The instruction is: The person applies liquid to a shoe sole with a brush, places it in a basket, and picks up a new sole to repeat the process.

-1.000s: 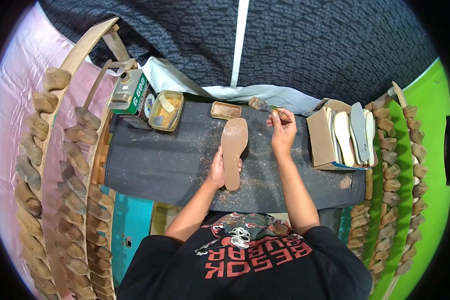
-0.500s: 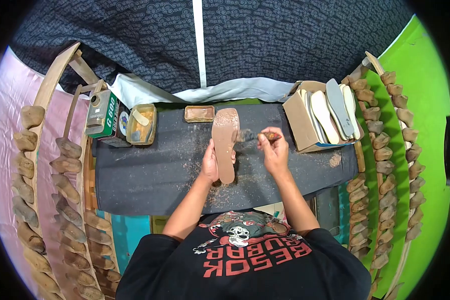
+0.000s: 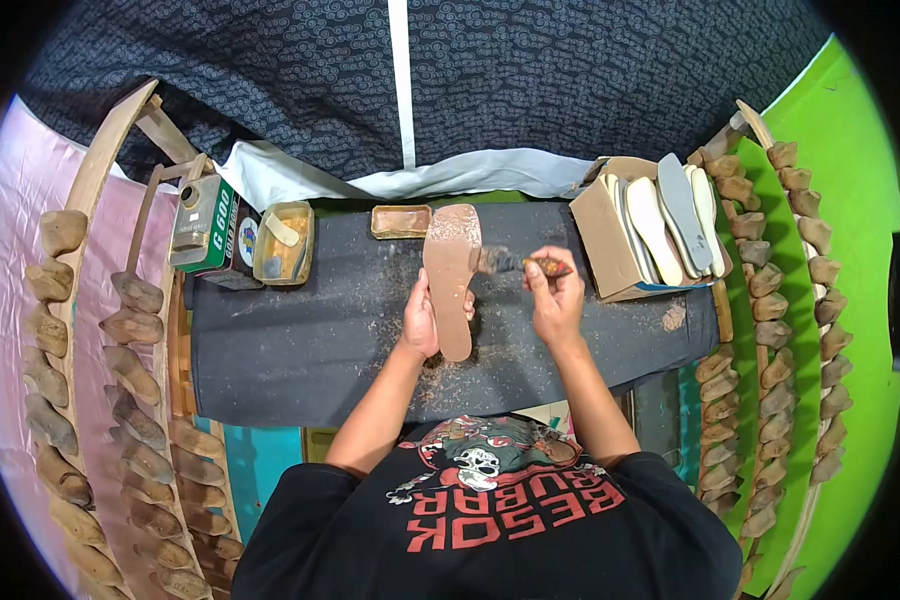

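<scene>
A brown insole (image 3: 451, 290) is held up over the dark cloth by my left hand (image 3: 422, 322), its thumb on the near edge and fingers behind. The wide end of the insole points away from me and looks glossy and wet. My right hand (image 3: 555, 293) is closed round the handle of a brush (image 3: 510, 263). The dark bristles touch or nearly touch the right edge of the insole, around its upper middle.
On the dark cloth (image 3: 290, 350) lie scattered shavings. A shallow tray (image 3: 401, 222), a yellowish tub (image 3: 284, 243) and a G 600 can (image 3: 213, 232) stand along the back. At right, a cardboard box (image 3: 610, 240) holds several insoles. Racks of wooden shoe lasts (image 3: 130, 327) flank both sides.
The insole has shifted slightly away from me. My right hand and the brush have moved a little up and to the right, with the bristles still at the insole's edge.
</scene>
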Action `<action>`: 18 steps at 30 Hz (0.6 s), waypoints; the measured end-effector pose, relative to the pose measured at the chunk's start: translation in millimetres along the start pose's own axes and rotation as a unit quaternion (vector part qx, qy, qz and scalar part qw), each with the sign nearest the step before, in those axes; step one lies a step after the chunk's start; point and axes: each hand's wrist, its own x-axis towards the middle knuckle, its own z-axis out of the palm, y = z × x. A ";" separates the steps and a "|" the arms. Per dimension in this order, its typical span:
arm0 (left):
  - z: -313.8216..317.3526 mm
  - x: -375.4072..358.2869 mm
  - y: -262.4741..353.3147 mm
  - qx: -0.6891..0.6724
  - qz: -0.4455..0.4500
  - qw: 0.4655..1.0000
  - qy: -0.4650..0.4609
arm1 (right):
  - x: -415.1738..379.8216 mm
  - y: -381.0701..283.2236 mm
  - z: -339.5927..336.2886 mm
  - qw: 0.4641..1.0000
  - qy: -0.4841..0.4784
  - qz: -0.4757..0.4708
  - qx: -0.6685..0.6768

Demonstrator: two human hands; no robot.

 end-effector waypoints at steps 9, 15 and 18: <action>3.6 5.0 -3.1 0.044 -0.028 0.999 -0.011 | 28.0 -5.2 -0.5 0.998 0.060 -0.029 0.010; 3.1 5.5 1.6 0.027 -0.013 1.000 -0.004 | 0.9 -8.0 1.9 0.999 0.021 -0.038 -0.021; 4.2 4.5 6.0 0.023 -0.016 0.999 0.025 | -6.2 -12.3 6.2 0.999 0.000 -0.041 -0.033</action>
